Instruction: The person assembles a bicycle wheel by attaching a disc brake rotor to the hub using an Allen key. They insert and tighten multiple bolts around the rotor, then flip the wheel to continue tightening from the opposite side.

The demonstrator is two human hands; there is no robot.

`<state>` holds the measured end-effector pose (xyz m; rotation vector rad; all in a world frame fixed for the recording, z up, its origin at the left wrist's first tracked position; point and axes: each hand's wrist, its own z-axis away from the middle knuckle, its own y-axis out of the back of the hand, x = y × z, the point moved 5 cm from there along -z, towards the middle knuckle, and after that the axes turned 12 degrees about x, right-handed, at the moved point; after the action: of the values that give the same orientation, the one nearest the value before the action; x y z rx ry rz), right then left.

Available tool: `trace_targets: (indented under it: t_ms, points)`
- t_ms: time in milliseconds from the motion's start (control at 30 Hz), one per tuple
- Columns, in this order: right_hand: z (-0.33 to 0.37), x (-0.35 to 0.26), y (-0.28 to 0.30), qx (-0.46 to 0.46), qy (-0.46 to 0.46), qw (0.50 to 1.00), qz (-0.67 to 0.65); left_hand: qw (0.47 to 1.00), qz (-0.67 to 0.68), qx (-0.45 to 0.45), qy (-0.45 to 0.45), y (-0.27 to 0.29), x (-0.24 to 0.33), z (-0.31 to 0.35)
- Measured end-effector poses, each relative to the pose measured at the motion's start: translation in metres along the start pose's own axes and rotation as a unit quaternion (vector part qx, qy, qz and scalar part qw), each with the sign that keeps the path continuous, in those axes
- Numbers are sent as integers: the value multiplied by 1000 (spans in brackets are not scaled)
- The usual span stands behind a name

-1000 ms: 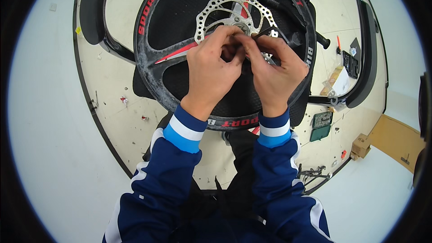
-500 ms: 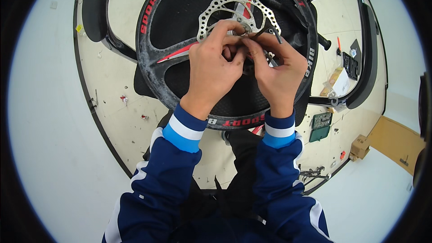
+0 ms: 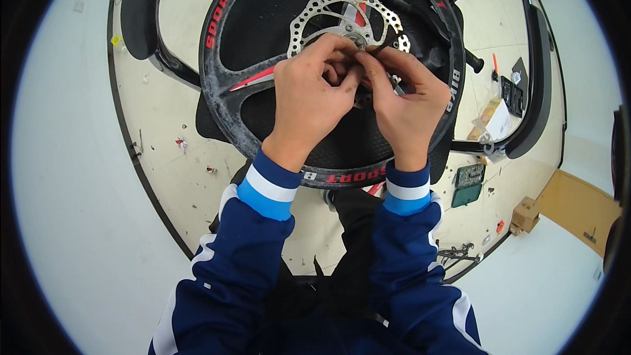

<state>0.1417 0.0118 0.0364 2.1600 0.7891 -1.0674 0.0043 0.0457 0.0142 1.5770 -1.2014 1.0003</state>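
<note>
Wheel point(image 3: 222, 102) laid flat on the black seat point(image 3: 210, 120), silver rotor point(image 3: 320, 5) face up around the hub point(image 3: 355, 37). Left hand point(image 3: 309, 95) and right hand point(image 3: 413, 95) brought together over the hub, fingertips pinched; a thin dark piece point(image 3: 386, 41) seems gripped by the right, whether anything is held by the left can't be told. Small parts could be lost through the wheel's gaps if a pinch is loosened; rotor could be scratched if grip is lost. Contact point masked by fingers, dark piece blurred, wheel's top cut off
</note>
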Motion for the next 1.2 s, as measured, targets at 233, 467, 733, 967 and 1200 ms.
trace_targets:
  t_ms: [233, 467, 733, 967, 1200]
  points:
    - [1, -4, 2, -29, -6, 999, 14, 1000, 3, -12, 18, 1, 1, 1]
    - [0, 2, 1, -34, -36, 998, -24, 1000, 0, -10, 2, 1, 2, 0]
    - [0, 6, 0, -45, -77, 995, -48, 999, 0, -32, -9, 4, 3, -1]
    - [-3, -3, 3, -44, -7, 999, -4, 1000, -2, -20, 1, 2, 3, 1]
    - [-2, -4, 2, -27, 17, 999, 13, 1000, -16, -4, -7, 1, 0, 3]
